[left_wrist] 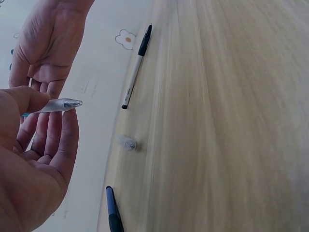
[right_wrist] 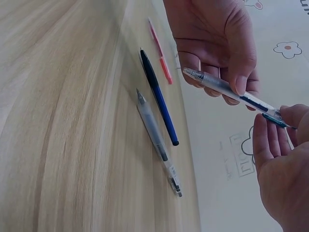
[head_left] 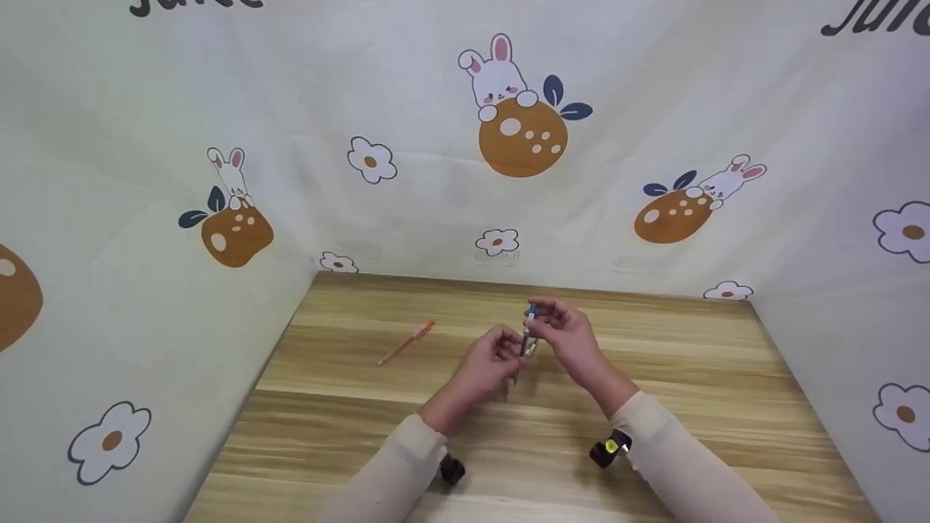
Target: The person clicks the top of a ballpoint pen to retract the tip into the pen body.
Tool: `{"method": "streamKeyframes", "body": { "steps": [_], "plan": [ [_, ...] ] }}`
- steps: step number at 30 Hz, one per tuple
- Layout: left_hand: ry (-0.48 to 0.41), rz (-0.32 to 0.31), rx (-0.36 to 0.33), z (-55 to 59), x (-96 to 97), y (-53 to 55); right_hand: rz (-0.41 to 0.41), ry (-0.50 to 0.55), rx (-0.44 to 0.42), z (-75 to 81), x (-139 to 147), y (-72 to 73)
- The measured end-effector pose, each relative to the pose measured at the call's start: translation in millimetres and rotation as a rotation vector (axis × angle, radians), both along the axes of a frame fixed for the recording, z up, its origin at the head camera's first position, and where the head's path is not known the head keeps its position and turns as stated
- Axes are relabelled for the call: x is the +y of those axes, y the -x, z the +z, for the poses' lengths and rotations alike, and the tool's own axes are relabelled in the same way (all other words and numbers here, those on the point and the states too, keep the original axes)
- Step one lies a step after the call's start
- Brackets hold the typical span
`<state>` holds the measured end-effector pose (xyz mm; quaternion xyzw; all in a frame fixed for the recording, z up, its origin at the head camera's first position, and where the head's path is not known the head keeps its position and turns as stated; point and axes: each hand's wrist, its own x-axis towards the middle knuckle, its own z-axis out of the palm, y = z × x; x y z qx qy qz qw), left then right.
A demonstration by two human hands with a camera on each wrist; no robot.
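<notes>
Both hands hold one clear-barrelled pen (head_left: pixel 529 328) with a blue clip end, raised over the wooden table (head_left: pixel 320 428). My left hand (head_left: pixel 488 359) pinches the barrel nearer its pointed end, thumb laid along it. In the left wrist view the clear cone tip of that pen (left_wrist: pixel 63 104) sticks out past the left thumb (left_wrist: pixel 36 98). My right hand (head_left: pixel 574 341) grips the clip end between thumb and fingers. The right wrist view shows the blue clip (right_wrist: pixel 274 120) at the right fingertips (right_wrist: pixel 261 126).
An orange-red pen (head_left: pixel 407 343) lies left of the hands. Beneath them in the right wrist view lie a blue pen (right_wrist: pixel 161 106) and another clear pen (right_wrist: pixel 155 133). A white pen with a black cap (left_wrist: pixel 137 72) also lies on the table. Patterned cloth walls (head_left: pixel 421 211) surround the table.
</notes>
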<state>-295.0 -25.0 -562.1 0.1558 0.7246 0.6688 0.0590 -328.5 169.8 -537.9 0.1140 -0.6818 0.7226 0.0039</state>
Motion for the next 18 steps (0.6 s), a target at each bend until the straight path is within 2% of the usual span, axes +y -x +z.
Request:
{"method": "streamKeyframes", "body": {
  "steps": [7, 18],
  "plan": [
    [0.076, 0.036, 0.058, 0.3, -12.6, 1.0, 0.011, 0.028, -0.007, -0.5, -11, 2.3],
    [0.169, 0.062, 0.076, 2.2, -37.6, 3.3, 0.045, 0.11, -0.012, -6.2, -36, 9.0]
  ]
}}
